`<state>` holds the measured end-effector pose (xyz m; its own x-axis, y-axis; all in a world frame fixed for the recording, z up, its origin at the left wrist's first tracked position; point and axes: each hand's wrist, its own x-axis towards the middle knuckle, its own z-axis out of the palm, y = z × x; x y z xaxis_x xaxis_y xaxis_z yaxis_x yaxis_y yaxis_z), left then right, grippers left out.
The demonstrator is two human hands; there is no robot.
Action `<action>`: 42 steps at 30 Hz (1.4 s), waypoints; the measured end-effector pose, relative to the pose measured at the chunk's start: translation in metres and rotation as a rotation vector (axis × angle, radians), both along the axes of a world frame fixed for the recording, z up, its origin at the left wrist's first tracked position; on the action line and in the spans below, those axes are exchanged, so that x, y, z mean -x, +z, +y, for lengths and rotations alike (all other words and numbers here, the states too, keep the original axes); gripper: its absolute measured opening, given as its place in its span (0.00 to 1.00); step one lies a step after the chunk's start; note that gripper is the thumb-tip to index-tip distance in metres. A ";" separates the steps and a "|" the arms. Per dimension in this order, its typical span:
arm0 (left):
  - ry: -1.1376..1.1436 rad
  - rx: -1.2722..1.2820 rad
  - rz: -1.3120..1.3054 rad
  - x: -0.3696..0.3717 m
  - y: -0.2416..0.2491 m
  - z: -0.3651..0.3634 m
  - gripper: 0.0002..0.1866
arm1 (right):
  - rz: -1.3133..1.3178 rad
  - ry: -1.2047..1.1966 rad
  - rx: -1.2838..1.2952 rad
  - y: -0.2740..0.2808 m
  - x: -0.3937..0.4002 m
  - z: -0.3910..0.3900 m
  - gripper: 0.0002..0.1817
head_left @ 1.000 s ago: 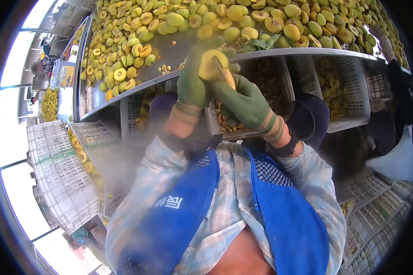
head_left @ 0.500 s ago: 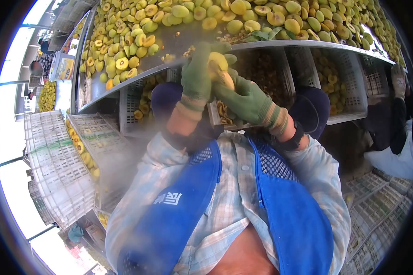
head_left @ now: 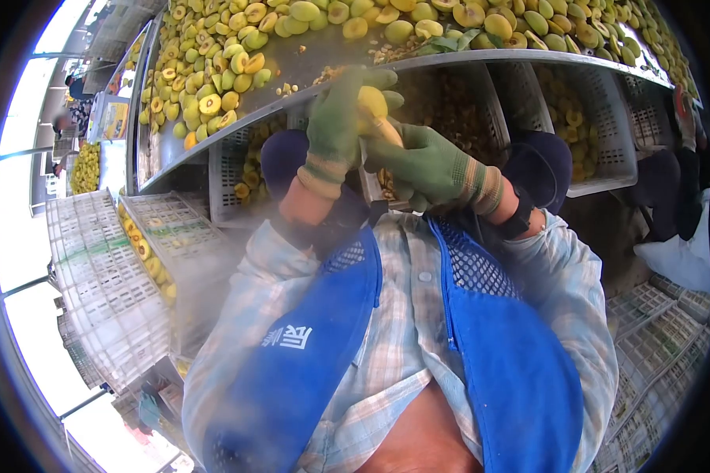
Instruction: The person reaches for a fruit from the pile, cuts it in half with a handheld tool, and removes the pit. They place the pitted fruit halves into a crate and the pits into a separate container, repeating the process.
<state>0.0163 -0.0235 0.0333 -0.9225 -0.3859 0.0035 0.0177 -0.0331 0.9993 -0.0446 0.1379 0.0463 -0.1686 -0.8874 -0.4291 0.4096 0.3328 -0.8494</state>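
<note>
a worker's gloved left hand (head_left: pixel 335 126) cups a yellow fruit (head_left: pixel 373 102) at 12 o'clock, fingers closed around it, while the right hand (head_left: pixel 426 165) grips a knife handle (head_left: pixel 386 130) against it; this looks like the pitting step, needing a careful twist. the metal table (head_left: pixel 292 71) above carries halved fruit (head_left: pixel 213 71). white crates (head_left: pixel 592 134) beneath hold more pieces.

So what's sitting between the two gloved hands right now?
In the head view, a yellow fruit sits between the left hand and right hand, with a knife handle pressed against it.
</note>
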 end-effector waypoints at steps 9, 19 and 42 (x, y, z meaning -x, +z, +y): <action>-0.115 -0.147 -0.179 -0.006 -0.002 -0.008 0.30 | 0.193 0.012 -0.029 -0.009 0.000 0.001 0.20; 0.099 -0.260 -0.193 -0.004 0.009 0.011 0.31 | -0.347 -0.030 0.189 -0.026 -0.010 -0.004 0.22; -0.023 -0.296 -0.052 0.040 -0.070 0.002 0.31 | -0.763 -0.336 0.252 -0.052 0.007 0.036 0.28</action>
